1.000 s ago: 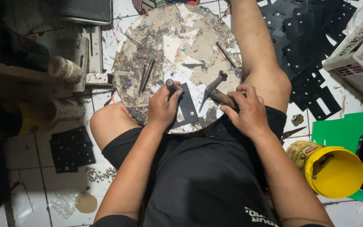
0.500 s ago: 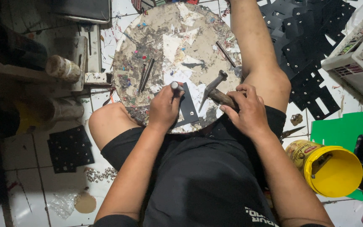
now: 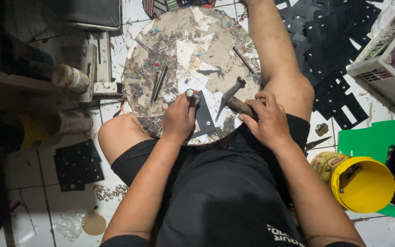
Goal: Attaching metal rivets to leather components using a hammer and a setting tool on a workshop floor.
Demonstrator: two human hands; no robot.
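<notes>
Your left hand has stood the punch upright on the black piece; fingers clamped. At three o'clock, your right hand grips the resting hammer; strike pending.

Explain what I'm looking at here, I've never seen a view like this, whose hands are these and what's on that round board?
The picture comes from a camera worn on a person's head, looking straight down at their own lap and hands. They sit on a tiled floor with a round board, scarred and littered with scraps, between their knees. The left hand holds a metal punch upright on a dark sheet. The right hand has its grip on a hammer, whose head rests on the board. Spare punches lie on the board. To the right are a pile of black cut pieces, a white basket and a yellow bucket.
</notes>
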